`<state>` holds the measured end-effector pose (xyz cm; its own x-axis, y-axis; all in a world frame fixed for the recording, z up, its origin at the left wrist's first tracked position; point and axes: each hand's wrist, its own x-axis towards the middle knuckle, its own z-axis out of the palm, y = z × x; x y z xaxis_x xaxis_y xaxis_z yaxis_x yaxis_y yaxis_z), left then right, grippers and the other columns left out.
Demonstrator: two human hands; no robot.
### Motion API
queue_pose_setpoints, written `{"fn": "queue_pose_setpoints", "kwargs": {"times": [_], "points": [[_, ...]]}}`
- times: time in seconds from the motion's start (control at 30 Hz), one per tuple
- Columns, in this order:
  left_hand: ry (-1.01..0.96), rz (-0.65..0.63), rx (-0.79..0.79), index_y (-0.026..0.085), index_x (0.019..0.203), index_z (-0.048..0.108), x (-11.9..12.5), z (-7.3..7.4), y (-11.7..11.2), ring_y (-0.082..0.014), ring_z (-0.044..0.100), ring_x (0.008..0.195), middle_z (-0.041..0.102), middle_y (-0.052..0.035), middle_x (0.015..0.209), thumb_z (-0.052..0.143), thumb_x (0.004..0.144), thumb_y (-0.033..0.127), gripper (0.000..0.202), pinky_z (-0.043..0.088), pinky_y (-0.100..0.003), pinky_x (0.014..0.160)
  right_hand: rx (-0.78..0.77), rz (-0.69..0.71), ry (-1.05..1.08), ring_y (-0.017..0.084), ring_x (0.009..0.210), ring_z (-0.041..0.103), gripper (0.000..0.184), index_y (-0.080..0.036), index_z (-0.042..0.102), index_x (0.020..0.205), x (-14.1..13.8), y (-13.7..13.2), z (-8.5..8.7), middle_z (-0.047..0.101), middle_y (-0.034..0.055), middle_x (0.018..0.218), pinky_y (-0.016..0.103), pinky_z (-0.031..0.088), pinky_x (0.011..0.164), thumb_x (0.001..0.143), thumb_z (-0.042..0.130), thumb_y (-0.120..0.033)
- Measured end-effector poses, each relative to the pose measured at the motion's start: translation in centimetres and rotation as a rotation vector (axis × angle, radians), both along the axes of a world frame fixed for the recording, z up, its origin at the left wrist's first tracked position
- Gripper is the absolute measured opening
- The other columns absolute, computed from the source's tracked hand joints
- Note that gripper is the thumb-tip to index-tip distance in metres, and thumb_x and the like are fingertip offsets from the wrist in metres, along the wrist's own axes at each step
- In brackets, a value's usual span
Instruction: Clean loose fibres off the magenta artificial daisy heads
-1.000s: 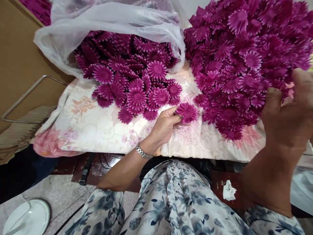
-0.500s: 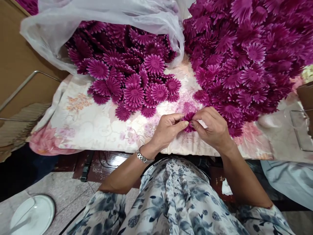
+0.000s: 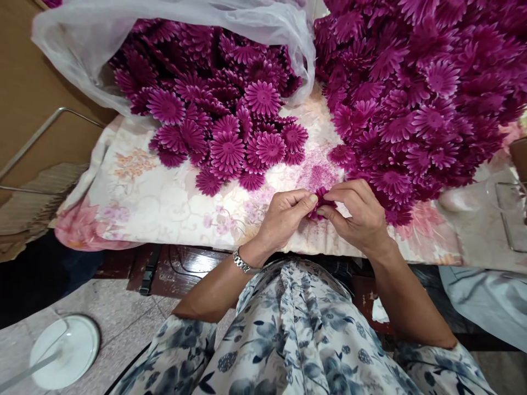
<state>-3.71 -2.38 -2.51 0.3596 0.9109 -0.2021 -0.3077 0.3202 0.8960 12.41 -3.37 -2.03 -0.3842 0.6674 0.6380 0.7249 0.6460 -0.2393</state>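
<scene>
My left hand and my right hand meet over the floral cloth, both pinching one small magenta fabric flower, which the fingers mostly hide. A watch sits on my left wrist. To the upper left, flat magenta flowers spill out of a clear plastic bag. A large heap of the same flowers rises at the upper right, right behind my right hand.
Magenta dust marks the cloth near my hands. A cardboard box wall and a metal rod stand at the left. A white lid lies on the floor at the lower left. A clear container sits at the right edge.
A second ago my right hand was up by the big heap and my left held the flower alone. The right hand then came down onto the flower; both have held it close together since.
</scene>
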Motion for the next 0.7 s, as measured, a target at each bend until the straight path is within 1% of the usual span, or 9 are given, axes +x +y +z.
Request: {"fn": "queue_pose_setpoints", "kwargs": {"times": [0.1, 0.23, 0.3, 0.33, 0.4, 0.5, 0.63, 0.7], "points": [[0.0, -0.034, 0.02, 0.013, 0.058, 0.058, -0.2, 0.2, 0.0, -0.0052, 0.041, 0.058, 0.046, 0.0033, 0.057, 0.069, 0.073, 0.037, 0.031, 0.036, -0.018, 0.055, -0.025, 0.006, 0.031, 0.017, 0.073, 0.057, 0.008, -0.019, 0.054, 0.086, -0.1, 0.0, 0.1, 0.062, 0.0051, 0.075, 0.031, 0.048, 0.067, 0.081, 0.06, -0.018], [-0.054, -0.041, -0.077, 0.014, 0.065, 0.059, -0.1, 0.3, -0.3, -0.0072, 0.046, 0.056, 0.045, 0.0034, 0.059, 0.072, 0.068, 0.041, 0.03, 0.044, -0.021, 0.053, -0.001, 0.007, 0.026, 0.016, 0.07, 0.057, 0.006, -0.018, 0.055, 0.085, -0.2, 0.0, 0.3, 0.063, 0.0042, 0.072, 0.03, 0.048, 0.066, 0.082, 0.058, -0.015], [-0.028, -0.026, -0.09, 0.014, 0.063, 0.056, 0.0, 0.0, -0.4, -0.0071, 0.044, 0.052, 0.043, 0.0041, 0.057, 0.071, 0.068, 0.043, 0.032, 0.043, -0.022, 0.049, 0.01, 0.008, 0.018, 0.015, 0.07, 0.057, 0.006, -0.018, 0.055, 0.085, -0.4, 0.0, 0.4, 0.064, 0.0039, 0.073, 0.029, 0.048, 0.066, 0.082, 0.058, -0.013], [0.009, -0.018, -0.064, 0.015, 0.06, 0.053, -0.1, -0.1, -0.4, -0.0067, 0.042, 0.05, 0.041, 0.0044, 0.056, 0.069, 0.07, 0.043, 0.034, 0.041, -0.021, 0.047, 0.008, 0.008, 0.018, 0.015, 0.07, 0.057, 0.007, -0.018, 0.055, 0.085, -0.4, 0.0, 0.4, 0.064, 0.0039, 0.073, 0.029, 0.048, 0.066, 0.082, 0.058, -0.013], [0.114, -0.018, 0.031, 0.016, 0.057, 0.047, -0.2, -0.4, -0.4, -0.0063, 0.039, 0.049, 0.038, 0.0044, 0.054, 0.062, 0.076, 0.043, 0.037, 0.036, -0.021, 0.046, -0.003, 0.006, 0.019, 0.015, 0.069, 0.057, 0.007, -0.018, 0.056, 0.083, -0.5, -0.1, 0.4, 0.064, 0.0037, 0.072, 0.028, 0.047, 0.065, 0.082, 0.057, -0.011], [0.298, -0.022, 0.233, 0.017, 0.058, 0.044, -0.3, -0.4, -0.4, -0.0073, 0.037, 0.052, 0.039, 0.0035, 0.056, 0.052, 0.084, 0.037, 0.034, 0.033, -0.022, 0.05, 0.023, -0.043, -0.032, 0.015, 0.071, 0.057, 0.007, -0.018, 0.056, 0.082, -0.6, -0.3, 0.6, 0.065, 0.0038, 0.073, 0.028, 0.046, 0.066, 0.082, 0.058, -0.012], [0.572, 0.015, 0.518, 0.017, 0.061, 0.045, -0.7, 0.2, -0.3, -0.0087, 0.039, 0.056, 0.042, 0.0024, 0.058, 0.047, 0.086, 0.026, 0.027, 0.032, -0.024, 0.055, 0.064, -0.11, -0.208, 0.015, 0.071, 0.055, 0.008, -0.019, 0.055, 0.079, -0.5, -0.9, 1.3, 0.066, 0.0029, 0.075, 0.031, 0.042, 0.066, 0.079, 0.061, -0.015], [0.649, 0.061, 0.615, 0.016, 0.065, 0.049, -1.3, 0.5, -0.2, -0.0097, 0.042, 0.058, 0.046, 0.0012, 0.061, 0.047, 0.086, 0.023, 0.022, 0.033, -0.024, 0.057, 0.087, -0.133, -0.268, 0.015, 0.068, 0.054, 0.01, -0.019, 0.053, 0.076, 0.0, -1.2, 1.9, 0.065, 0.0028, 0.073, 0.031, 0.041, 0.063, 0.077, 0.062, -0.014]]}}
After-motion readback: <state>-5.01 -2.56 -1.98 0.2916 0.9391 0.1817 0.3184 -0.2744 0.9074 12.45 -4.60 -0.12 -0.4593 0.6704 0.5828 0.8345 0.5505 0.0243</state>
